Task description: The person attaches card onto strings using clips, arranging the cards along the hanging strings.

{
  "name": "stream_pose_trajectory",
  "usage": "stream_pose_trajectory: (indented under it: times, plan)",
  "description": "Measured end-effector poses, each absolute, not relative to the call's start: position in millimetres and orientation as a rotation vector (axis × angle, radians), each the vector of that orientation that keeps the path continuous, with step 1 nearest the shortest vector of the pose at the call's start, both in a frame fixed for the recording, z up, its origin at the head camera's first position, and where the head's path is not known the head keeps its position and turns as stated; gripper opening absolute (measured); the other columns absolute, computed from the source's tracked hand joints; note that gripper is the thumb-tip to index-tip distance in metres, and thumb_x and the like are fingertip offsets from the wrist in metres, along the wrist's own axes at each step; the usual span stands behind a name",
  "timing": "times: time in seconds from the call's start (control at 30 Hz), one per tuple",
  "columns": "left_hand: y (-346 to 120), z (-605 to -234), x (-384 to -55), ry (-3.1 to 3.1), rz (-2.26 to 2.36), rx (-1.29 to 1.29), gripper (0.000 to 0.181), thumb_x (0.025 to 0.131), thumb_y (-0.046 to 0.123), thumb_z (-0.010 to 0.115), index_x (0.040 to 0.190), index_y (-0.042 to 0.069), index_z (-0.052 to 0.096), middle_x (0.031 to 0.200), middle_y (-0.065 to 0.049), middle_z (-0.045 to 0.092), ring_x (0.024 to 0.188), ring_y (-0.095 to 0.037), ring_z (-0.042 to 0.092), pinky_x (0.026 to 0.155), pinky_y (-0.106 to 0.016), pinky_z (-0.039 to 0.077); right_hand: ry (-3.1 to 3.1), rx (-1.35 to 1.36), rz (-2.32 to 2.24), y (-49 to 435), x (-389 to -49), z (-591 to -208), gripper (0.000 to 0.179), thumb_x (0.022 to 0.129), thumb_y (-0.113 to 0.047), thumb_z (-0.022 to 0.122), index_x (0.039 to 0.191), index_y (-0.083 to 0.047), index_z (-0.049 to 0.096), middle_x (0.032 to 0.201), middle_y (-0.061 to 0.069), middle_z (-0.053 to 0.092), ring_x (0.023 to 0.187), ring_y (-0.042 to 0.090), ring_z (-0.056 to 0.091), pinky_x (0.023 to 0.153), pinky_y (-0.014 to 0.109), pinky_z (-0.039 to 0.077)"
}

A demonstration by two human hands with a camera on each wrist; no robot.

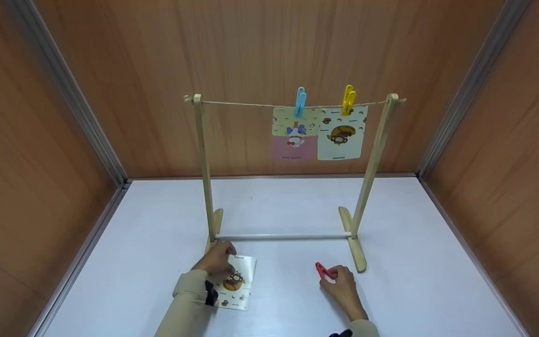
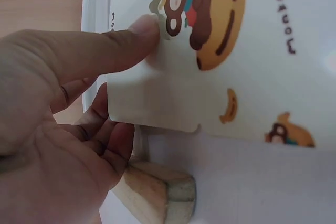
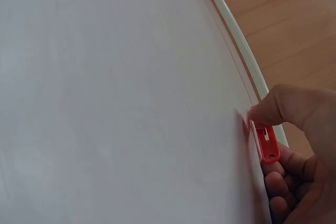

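My left hand (image 1: 218, 260) pinches a white card (image 1: 240, 299) near the stand's left foot. In the left wrist view the thumb lies on the card's face, over a printed monkey and banana, with fingers behind it; the card looks folded. My right hand (image 1: 343, 289) holds a red clothespin (image 1: 322, 270) low over the table, right of the card. In the right wrist view the thumb and fingers grip the clothespin (image 3: 270, 149). On the cord (image 1: 246, 104), a blue clothespin (image 1: 300, 100) and a yellow clothespin (image 1: 348, 99) hold a green-and-pink card (image 1: 293, 152) and a white monkey card (image 1: 344, 150).
The cord is tied between two upright wooden posts (image 1: 205, 173) with feet (image 1: 358, 255) on the white table (image 1: 288, 206). A pale crossbar (image 1: 283, 236) joins the posts low down. Wood-grain panels (image 1: 251, 47) enclose the back and both sides.
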State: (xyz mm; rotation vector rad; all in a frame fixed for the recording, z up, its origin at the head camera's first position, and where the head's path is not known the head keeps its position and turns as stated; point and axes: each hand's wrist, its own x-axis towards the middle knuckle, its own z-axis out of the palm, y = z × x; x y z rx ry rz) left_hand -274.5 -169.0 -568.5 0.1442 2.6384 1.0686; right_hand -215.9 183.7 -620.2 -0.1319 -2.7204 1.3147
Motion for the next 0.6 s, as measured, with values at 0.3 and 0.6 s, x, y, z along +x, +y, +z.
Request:
stream_pose_trajectory:
  times: [0.3, 0.6]
  plan:
    - [-172.1, -568.4, -276.9, 2.618, 1.119, 0.094, 0.035, 0.075, -0.003, 0.076, 0.105, 0.005, 0.06, 0.106, -0.01, 0.061, 0.095, -0.024, 0.058, 0.083, -0.045, 0.05, -2.693, -0.089, 1.319, 183.5, -214.8, -618.9, 0.024, 0.073, -0.011, 0.072, 0.09, 0.002, 0.062, 0.082, 0.009, 0.055, 0.074, 0.014, 0.046, 0.068, 0.028, 0.039]
    - [-174.0, -565.5, -275.4, 2.562, 1.244, 0.037, 0.03, 0.077, -0.003, 0.073, 0.104, 0.005, 0.061, 0.11, -0.012, 0.06, 0.094, -0.024, 0.056, 0.077, -0.039, 0.05, -2.703, -0.112, 1.371, 186.6, -215.8, -618.1, 0.023, 0.075, -0.01, 0.071, 0.093, 0.004, 0.066, 0.081, 0.007, 0.055, 0.072, 0.013, 0.043, 0.066, 0.026, 0.037]
